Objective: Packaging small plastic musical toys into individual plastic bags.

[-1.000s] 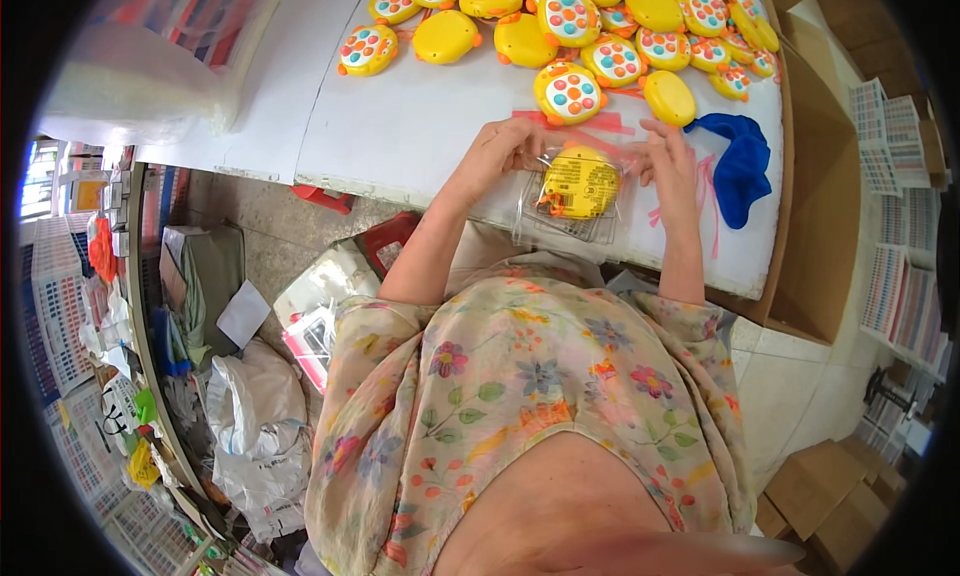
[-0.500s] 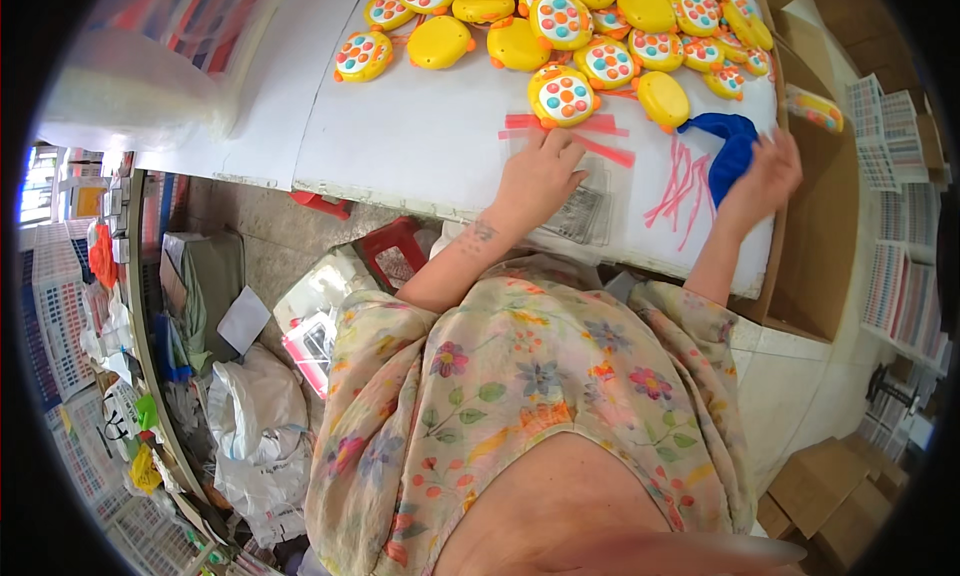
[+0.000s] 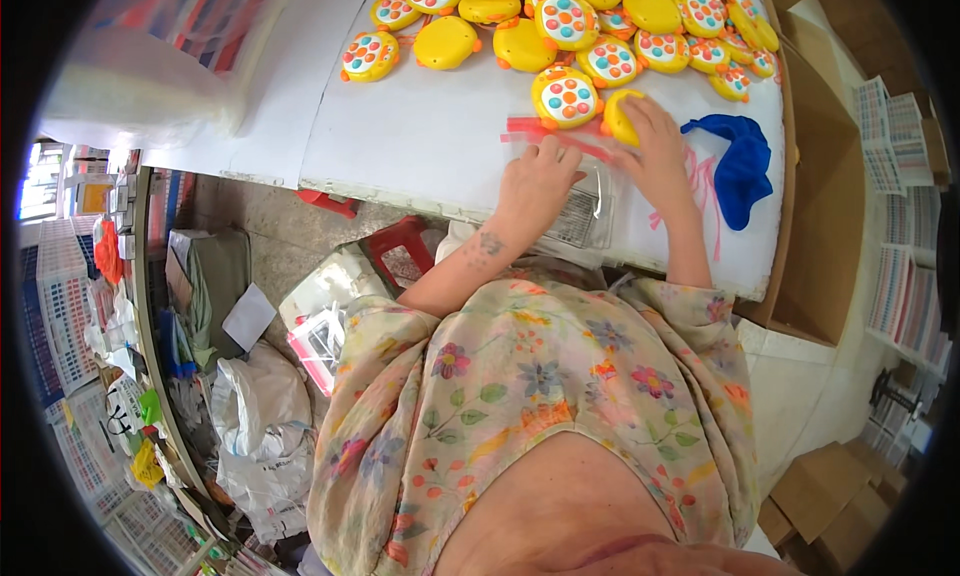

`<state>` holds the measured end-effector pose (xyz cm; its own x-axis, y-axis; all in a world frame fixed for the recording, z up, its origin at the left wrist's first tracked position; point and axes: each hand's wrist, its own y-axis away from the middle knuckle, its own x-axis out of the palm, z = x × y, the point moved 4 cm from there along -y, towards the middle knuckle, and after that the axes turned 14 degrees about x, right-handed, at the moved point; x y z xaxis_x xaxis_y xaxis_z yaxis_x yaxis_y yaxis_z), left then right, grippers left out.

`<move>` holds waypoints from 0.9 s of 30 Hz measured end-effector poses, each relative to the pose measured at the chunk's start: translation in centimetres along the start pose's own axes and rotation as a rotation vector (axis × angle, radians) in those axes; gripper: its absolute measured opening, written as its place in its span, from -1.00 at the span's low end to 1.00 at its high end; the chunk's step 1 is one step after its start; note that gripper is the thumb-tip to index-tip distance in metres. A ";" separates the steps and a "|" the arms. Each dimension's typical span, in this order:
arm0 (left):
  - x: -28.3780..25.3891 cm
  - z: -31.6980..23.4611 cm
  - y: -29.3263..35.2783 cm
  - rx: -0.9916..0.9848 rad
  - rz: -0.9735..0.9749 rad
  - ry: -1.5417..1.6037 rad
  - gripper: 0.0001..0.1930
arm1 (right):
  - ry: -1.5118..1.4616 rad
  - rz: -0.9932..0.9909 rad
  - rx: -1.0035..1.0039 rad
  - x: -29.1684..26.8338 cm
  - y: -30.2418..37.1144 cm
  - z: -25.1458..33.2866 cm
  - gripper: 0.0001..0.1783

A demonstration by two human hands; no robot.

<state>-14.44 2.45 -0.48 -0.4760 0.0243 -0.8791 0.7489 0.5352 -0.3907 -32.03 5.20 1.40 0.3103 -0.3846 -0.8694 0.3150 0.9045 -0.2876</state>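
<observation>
Okay, right hand (image 3: 655, 151) is curled round a yellow toy (image 3: 620, 122) at the pile's (image 3: 655, 11) near edge; left hand (image 3: 540, 183) bends over clear bags (image 3: 582, 216), can't tell if pinching. I'd hold the toy's rim lightly, bags flat.

Looks like a small packing workshop. Judged so from the many matching yellow toys (image 3: 567, 21) heaped along the far edge of the counter (image 3: 400, 126), the flat clear bags (image 3: 578, 219) at its near edge, the open cardboard box (image 3: 825, 191) against its right edge, the brown cartons (image 3: 822, 496) beyond its near right corner and the white sack (image 3: 260, 411) below its left part.
</observation>
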 end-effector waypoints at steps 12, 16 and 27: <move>0.2 0.1 0.0 0.293 -0.110 0.069 -0.83 | 0.072 -0.132 0.260 -2.1 1.0 -0.2 -0.50; 0.5 0.2 0.0 0.250 -0.109 0.195 -0.67 | 0.070 -0.054 0.300 -0.7 1.3 0.5 -0.31; 0.2 1.5 0.3 0.011 -0.223 0.564 -0.19 | -0.847 0.420 0.031 -4.2 1.5 0.7 -0.34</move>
<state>-13.63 1.29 -1.22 -0.7905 0.3578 -0.4971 0.6065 0.5701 -0.5542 -32.28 8.02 4.93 0.9479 -0.0456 -0.3152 0.0492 0.9988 0.0037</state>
